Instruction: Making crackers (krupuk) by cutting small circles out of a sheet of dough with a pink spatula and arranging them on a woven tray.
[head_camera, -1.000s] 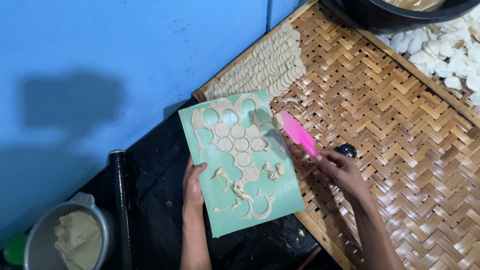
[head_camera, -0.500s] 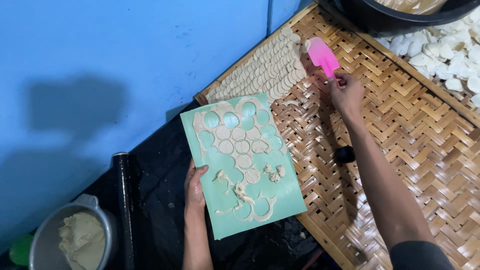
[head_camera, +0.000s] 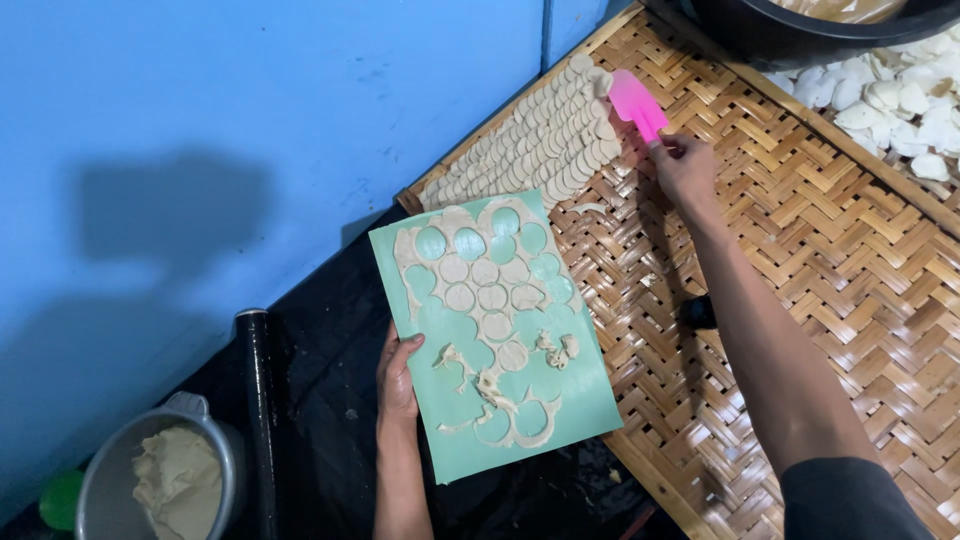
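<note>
Two hands split the work. The left hand (head_camera: 397, 378) grips the near-left edge of a mint-green board (head_camera: 495, 340), thumb on top, keeping it level so the thin dough rounds (head_camera: 487, 298) and scraps on it stay put. The right hand (head_camera: 684, 166), stretched far forward over the woven bamboo tray (head_camera: 800, 250), is closed on a pink spatula (head_camera: 638, 103) whose blade meets the overlapping rows of discs (head_camera: 540, 145) (packed tight along the tray's edge). A metal pot of dough (head_camera: 165, 480) sits left of the left wrist.
</note>
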